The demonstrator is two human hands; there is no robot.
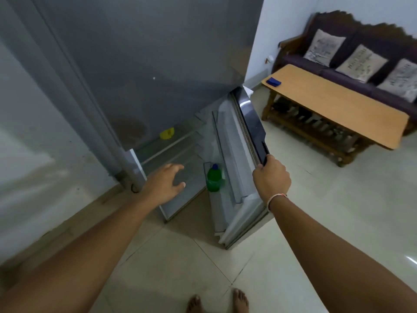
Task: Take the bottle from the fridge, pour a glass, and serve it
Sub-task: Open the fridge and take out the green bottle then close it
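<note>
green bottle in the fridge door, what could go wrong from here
The green bottle stands alone in the fridge door's lower shelf; if the right hand swings the door, it could tip. The open left hand is aimed at the shelves, not the bottle, and may need redirecting.

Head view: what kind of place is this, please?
Probably a home living area. A grey fridge stands open by the wall, a sofa with cushions sits behind a wooden table, and the floor is tiled.
</note>
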